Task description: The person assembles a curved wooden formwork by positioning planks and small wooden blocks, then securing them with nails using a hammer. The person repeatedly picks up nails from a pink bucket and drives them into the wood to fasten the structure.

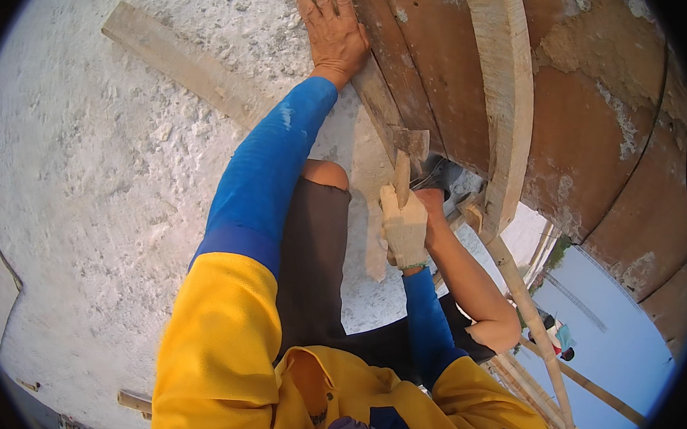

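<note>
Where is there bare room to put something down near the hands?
The rough white slab is open left of the left hand and blue sleeve, below the loose plank. It is crowded around the gloved right hand gripping the hammer, hemmed in by brown formwork boards and the bamboo pole.

A rough white concrete slab (106,190) carries a loose wooden plank (185,63).
</note>
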The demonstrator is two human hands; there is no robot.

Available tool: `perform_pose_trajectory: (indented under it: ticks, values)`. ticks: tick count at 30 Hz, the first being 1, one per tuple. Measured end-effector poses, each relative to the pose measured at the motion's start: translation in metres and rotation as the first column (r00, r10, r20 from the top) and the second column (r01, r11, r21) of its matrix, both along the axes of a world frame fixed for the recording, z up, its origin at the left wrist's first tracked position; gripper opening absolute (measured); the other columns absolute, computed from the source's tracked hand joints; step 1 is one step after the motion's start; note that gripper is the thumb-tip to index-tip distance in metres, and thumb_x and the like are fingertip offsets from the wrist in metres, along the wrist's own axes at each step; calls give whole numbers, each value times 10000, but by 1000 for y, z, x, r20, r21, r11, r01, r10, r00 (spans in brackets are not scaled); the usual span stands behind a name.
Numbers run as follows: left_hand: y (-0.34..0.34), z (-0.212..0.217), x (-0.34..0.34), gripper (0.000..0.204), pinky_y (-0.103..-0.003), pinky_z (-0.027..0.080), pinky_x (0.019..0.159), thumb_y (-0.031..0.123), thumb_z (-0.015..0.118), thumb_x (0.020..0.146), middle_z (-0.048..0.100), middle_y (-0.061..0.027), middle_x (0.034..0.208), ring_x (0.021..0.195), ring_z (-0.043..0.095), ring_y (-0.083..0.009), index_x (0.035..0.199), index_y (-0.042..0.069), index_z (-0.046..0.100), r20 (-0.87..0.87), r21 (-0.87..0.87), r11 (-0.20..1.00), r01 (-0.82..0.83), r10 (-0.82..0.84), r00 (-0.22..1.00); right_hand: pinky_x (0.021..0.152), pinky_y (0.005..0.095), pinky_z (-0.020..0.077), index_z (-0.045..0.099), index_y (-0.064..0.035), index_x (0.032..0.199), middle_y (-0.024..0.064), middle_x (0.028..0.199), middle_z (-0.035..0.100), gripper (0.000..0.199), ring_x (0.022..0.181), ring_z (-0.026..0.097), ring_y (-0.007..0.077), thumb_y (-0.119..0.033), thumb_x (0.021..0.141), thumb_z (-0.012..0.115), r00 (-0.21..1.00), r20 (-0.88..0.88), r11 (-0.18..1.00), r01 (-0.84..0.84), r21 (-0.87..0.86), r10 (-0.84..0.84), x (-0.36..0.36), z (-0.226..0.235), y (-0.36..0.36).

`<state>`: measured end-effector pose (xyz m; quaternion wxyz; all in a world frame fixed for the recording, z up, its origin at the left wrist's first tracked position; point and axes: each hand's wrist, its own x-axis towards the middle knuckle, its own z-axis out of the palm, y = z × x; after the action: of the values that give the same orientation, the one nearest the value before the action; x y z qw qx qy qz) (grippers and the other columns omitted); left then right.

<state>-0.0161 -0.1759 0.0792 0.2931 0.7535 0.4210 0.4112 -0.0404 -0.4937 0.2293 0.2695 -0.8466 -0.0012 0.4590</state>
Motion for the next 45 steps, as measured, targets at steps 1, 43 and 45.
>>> perform_pose_trajectory:
  ticks: [1,43,45]
  values:
    - [-3,0,0,807,-659,115,1298,62,530,838,218,-365,1685,1550,95,-636,1595,-104,305,-8,-35,999,19,-19,1000,636,404,554,723,-31,1078,102,808,720,214,732,717,250,-227,997,697,986,110,990,-120,-68,127,-5,1,-4]
    - [-15,-12,7,737,-632,174,1287,77,584,858,218,-464,1626,1522,174,-639,1529,-143,372,-46,-13,999,-29,28,999,482,282,479,692,-12,1064,20,747,658,251,590,626,102,-255,1009,726,826,560,987,-139,81,71,-39,25,-22]
    - [-14,-12,6,740,-631,173,1288,84,594,859,223,-462,1625,1525,171,-636,1527,-144,373,-58,1,1000,-29,29,998,488,279,490,691,-5,1100,38,779,682,222,603,646,108,-211,1021,717,728,670,952,-287,103,147,-27,13,-22]
